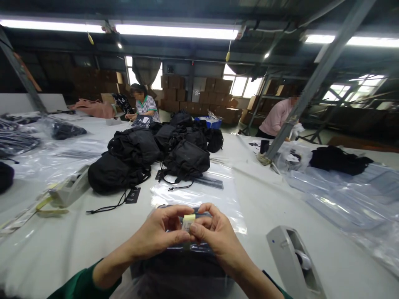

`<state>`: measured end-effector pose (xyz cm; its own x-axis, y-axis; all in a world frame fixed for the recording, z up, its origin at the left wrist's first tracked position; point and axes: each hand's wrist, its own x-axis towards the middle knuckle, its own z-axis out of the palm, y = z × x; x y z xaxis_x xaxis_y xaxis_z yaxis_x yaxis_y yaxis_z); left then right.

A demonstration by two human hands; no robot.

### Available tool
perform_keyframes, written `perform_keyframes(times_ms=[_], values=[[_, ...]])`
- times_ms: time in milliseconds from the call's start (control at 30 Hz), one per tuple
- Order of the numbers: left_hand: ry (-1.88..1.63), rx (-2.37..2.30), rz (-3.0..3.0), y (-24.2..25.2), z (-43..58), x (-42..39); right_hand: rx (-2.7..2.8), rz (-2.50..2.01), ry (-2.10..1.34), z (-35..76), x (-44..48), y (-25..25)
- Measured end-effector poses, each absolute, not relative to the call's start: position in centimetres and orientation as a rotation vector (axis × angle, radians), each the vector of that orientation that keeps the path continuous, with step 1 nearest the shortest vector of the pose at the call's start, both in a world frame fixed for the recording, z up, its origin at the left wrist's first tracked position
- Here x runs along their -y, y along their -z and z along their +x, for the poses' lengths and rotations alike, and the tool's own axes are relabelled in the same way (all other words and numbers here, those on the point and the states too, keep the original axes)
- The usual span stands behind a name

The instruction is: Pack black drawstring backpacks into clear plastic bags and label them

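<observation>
the white worktop [264, 203] lies open right of centre, bare between the hands and a grey, wedge-shaped dispenser [289, 257] at the lower right; its near edge is out of view. at bottom centre the left hand [158, 234] and right hand [215, 234] meet, each grip narrowed to a pinch on a small pale yellow strip [188, 222] held between the fingertips, just above a glossy clear bag [183, 270] with something dark inside. beyond lie flat clear sleeves [218, 195], then a heap of soft black bags [156, 153] with cords. a second dispenser [70, 189] sits left. crinkled plastic sheets [349, 195] cover the right. a person in stripes [145, 106] and a person in pink [279, 118] stand at the far edge.
</observation>
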<state>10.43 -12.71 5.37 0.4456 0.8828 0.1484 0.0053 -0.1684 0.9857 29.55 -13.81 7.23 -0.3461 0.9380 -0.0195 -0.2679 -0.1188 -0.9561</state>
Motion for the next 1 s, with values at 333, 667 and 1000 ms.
perform_keyframes(times_ms=[333, 667, 1000], values=[[-1.068, -0.976, 1.655, -5.4, 11.6, 13.1, 1.524, -1.021, -1.132, 29.6, 13.9, -6.5], [-1.124, -0.933, 2.266, -5.2, 11.1, 12.7, 1.874, -1.047, -1.192, 31.7, 13.2, -9.7], [-0.773, -0.989, 1.683, -5.0, 10.5, 11.6, 1.595, -1.181, -1.476, 32.0, 12.1, -9.3]])
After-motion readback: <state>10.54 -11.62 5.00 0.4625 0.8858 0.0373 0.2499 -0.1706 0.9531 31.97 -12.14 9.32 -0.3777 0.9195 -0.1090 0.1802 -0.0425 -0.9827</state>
